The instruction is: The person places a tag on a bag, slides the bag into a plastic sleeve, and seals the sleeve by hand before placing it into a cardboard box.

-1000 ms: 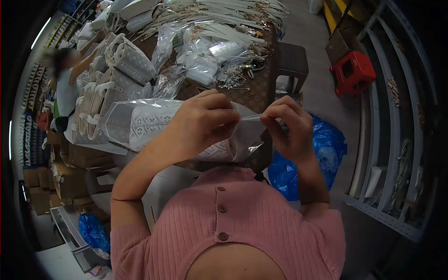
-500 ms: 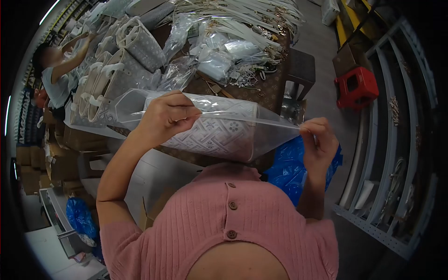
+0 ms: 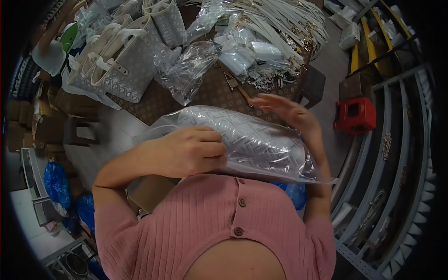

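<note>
A pale handbag with a woven geometric pattern point(image 3: 252, 133) lies on its side in a clear plastic bag point(image 3: 322, 179), close against my body. My left hand point(image 3: 198, 151) is closed at the bag's near side, its fingers curled into the plastic. Over the far right side of the wrapped handbag, my right hand point(image 3: 289, 114) is raised with its fingers stretched out. Nothing shows in its grasp. The plastic's loose right end passes in front of my right forearm.
Several similar handbags point(image 3: 123, 65) stand at the table's left. Crumpled plastic point(image 3: 189, 70), packets point(image 3: 238, 58) and white straps point(image 3: 280, 28) cover the far part. A dark stool point(image 3: 313, 86), a red stool point(image 3: 354, 115) and metal shelving point(image 3: 387, 140) are at right. Another person point(image 3: 49, 56) stands far left.
My right hand has let go of the plastic's right corner and moved inward over the handbag. My left hand has come down and right. The wrapped handbag has shifted nearer my body.
</note>
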A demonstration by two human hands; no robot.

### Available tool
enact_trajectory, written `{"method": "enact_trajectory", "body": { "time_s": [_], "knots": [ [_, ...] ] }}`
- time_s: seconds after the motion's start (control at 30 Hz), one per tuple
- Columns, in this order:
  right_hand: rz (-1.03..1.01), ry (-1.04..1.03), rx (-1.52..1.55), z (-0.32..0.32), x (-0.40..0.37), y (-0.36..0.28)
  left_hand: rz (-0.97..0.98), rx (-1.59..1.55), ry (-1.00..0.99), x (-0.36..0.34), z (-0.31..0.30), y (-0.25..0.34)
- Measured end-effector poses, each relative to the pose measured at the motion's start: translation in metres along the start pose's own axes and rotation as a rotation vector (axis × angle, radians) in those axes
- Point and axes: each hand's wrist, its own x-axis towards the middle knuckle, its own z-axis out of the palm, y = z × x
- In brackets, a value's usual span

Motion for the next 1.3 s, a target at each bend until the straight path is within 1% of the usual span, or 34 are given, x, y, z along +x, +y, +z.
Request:
{"method": "enact_trajectory", "body": {
  "time_s": [0.03,0.1,0.17,0.23,0.33,0.4,0.5,0.57,0.63,0.7,0.73,0.77,0.83,0.87,0.9,0.97,1.0,1.07,1.13,1.17,1.2,1.27,1.3],
  "knots": [
    [0.218,-0.177,-0.13,0.008,0.027,-0.01,-0.004,0.016,0.015,-0.001,0.001,0.0],
    [0.054,-0.561,-0.544,-0.01,0.043,0.074,-0.052,-0.008,-0.045,-0.009,0.0,0.005],
    [0.117,-0.49,-0.592,0.008,0.028,0.081,-0.093,0.02,-0.02,-0.018,-0.001,0.013],
    [0.122,-0.51,-0.595,0.01,0.028,0.081,-0.142,0.032,0.013,-0.02,0.001,0.014],
    [0.138,-0.521,-0.555,0.01,0.032,0.082,-0.157,-0.007,-0.006,-0.016,0.0,0.007],
    [0.121,-0.52,-0.49,0.003,0.03,0.089,-0.127,-0.02,-0.027,-0.011,0.001,0.003],
    [0.126,-0.515,-0.5,-0.007,0.035,0.075,-0.112,-0.056,-0.071,-0.004,-0.001,-0.004],
    [0.121,-0.467,-0.66,-0.024,0.042,0.048,-0.122,-0.015,-0.071,0.002,-0.009,-0.006],
    [0.016,-0.284,-0.907,-0.044,0.046,-0.001,-0.135,0.031,-0.064,0.006,-0.011,-0.016],
    [0.115,-0.293,-0.789,-0.034,0.046,-0.079,-0.15,0.046,-0.012,0.012,-0.013,-0.035],
    [0.112,-0.305,-1.004,-0.008,0.041,-0.095,-0.15,0.049,-0.006,0.016,-0.013,-0.042],
    [0.112,-0.303,-1.007,0.011,0.036,-0.09,-0.141,0.038,0.041,0.019,-0.014,-0.048],
    [-0.053,-0.261,-1.652,0.04,0.028,-0.072,-0.112,0.043,0.1,0.02,-0.014,-0.059],
    [-0.114,-0.114,-1.819,0.044,0.027,-0.058,-0.101,0.04,0.1,0.017,-0.014,-0.065],
    [-0.105,-0.108,-1.825,0.043,0.026,-0.053,-0.111,0.042,0.099,0.012,-0.013,-0.069],
    [-0.185,0.021,-1.686,0.037,0.025,-0.049,-0.12,0.039,0.103,0.001,-0.017,-0.079],
    [-0.182,0.018,-1.69,0.036,0.024,-0.047,-0.097,0.049,0.112,-0.005,-0.02,-0.085],
    [-0.206,0.172,-1.696,0.039,0.021,-0.044,-0.073,0.054,0.121,-0.021,-0.028,-0.094],
    [-0.193,0.199,-1.699,0.043,0.021,-0.046,-0.135,0.108,0.104,-0.041,-0.039,-0.101],
    [-0.183,0.228,-1.7,0.045,0.021,-0.046,-0.195,0.111,0.075,-0.053,-0.046,-0.104],
    [-0.178,0.236,-1.702,0.047,0.021,-0.046,-0.187,0.108,0.072,-0.065,-0.05,-0.107],
    [-0.13,0.275,-1.692,0.05,0.021,-0.047,-0.251,0.144,0.095,-0.085,-0.057,-0.113],
    [-0.122,0.28,-1.693,0.051,0.021,-0.047,-0.245,0.14,0.093,-0.092,-0.059,-0.115]
  ]
}}
